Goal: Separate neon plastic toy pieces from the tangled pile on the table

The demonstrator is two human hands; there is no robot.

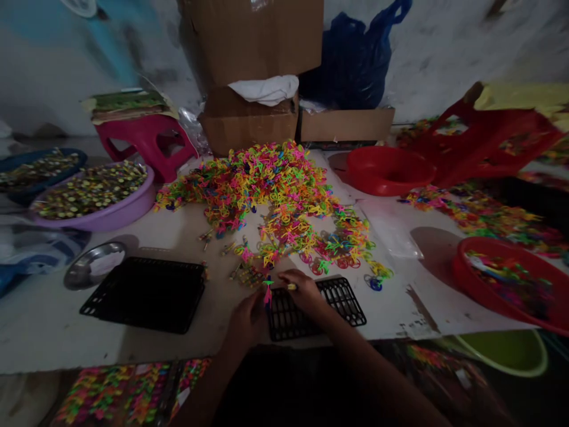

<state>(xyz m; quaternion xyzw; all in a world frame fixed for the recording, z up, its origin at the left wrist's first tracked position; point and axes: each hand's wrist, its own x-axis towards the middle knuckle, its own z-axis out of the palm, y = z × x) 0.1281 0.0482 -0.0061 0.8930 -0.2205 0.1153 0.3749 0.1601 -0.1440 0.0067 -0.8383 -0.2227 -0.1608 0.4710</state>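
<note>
My left hand [246,318] is closed at the left end of a black slotted tray [351,302], its fingertips on a small pink, green and blue plastic toy piece [268,290] that stands upright. Over the middle of that tray, my right hand [304,290] pinches a small piece with a yellowish end [292,286]; its kind is too small to make out. Just beyond both hands lie several short yellowish pieces [249,274]. Behind them spreads a large heap of bright plastic toy pieces [267,184] in pink, yellow, green and orange.
Left of my hands are stacked black trays [146,293], a metal bowl [80,268] and a purple basin [100,220] of small pieces. A red basin [386,172] stands back right; another red basin [471,284] sits near the right edge. Cardboard boxes [253,127] line the wall.
</note>
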